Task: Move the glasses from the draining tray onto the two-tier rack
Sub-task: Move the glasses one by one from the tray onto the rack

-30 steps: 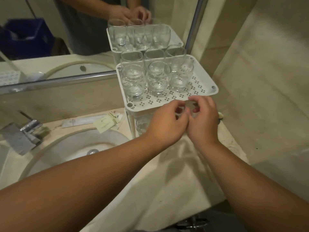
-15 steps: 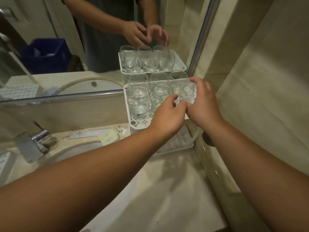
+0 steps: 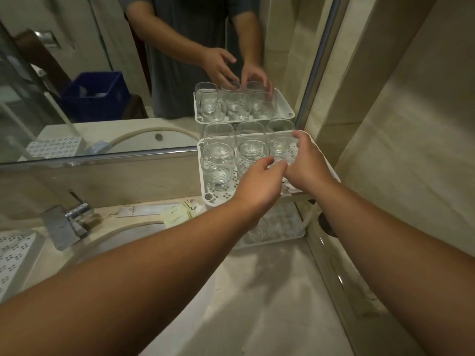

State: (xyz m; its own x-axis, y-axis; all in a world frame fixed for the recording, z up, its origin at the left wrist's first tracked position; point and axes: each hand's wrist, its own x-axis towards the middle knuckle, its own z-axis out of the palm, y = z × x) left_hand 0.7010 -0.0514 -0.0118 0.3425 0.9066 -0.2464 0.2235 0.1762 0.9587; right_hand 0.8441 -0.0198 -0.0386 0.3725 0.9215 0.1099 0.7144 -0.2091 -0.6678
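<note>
A white two-tier rack [image 3: 216, 199] stands against the mirror at the right end of the counter. Several clear glasses fill the back and middle of its perforated top tier, among them a front-left glass [image 3: 218, 163] and a middle glass [image 3: 253, 151]. My right hand [image 3: 305, 165] grips the right-hand glass [image 3: 282, 147] on that tier, fingers curled round its far side. My left hand [image 3: 259, 183] reaches in beside it, its relaxed fingertips by the foot of that glass and holding nothing. On the lower tier [image 3: 288, 224] a single glass [image 3: 257, 231] shows under my left wrist. The white draining tray [image 3: 15, 255] lies at the far left.
A round basin [image 3: 123, 232] and a chrome tap [image 3: 69, 222] sit left of the rack, with paper sachets [image 3: 177, 214] behind the basin. The wall mirror [image 3: 102, 86] repeats the rack and hands. A tiled wall [image 3: 398, 150] closes the right side.
Both hands rose from the front edge of the rack to its top tier. My right hand closed round the right-hand glass; the view moved closer and tilted up.
</note>
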